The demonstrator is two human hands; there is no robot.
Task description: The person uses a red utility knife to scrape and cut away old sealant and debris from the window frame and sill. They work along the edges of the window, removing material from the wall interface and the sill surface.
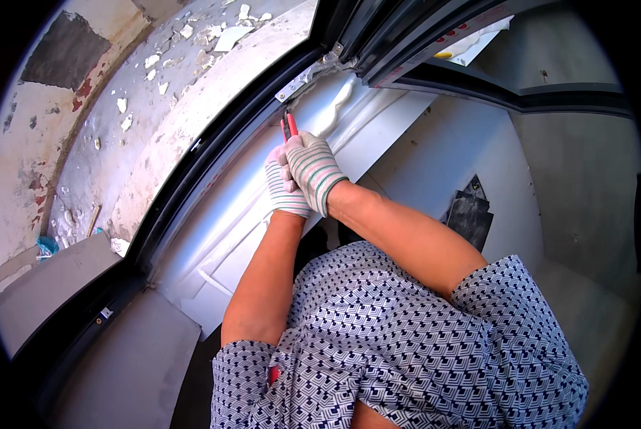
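My right hand [312, 166], in a pale glove with pink and green stripes, is closed round the red-handled pliers [292, 125]. Partly behind it, my left hand [281, 187] wears a matching glove and is also closed about the handles, its fingers mostly covered. The dark jaws of the pliers point away from me, at the inner edge of the black window frame [224, 146]. Just beyond them, a metal bracket [290, 89] is fixed to the frame. Whether the jaws grip anything is too small to tell.
Below my hands runs a white sill [242, 196] with a wavy bead of white foam [338, 107]. An open sash [435, 71] stands at the upper right. Dark flat pieces [469, 220] lie on the floor to the right. Outside, rubble [151, 61] litters a ledge.
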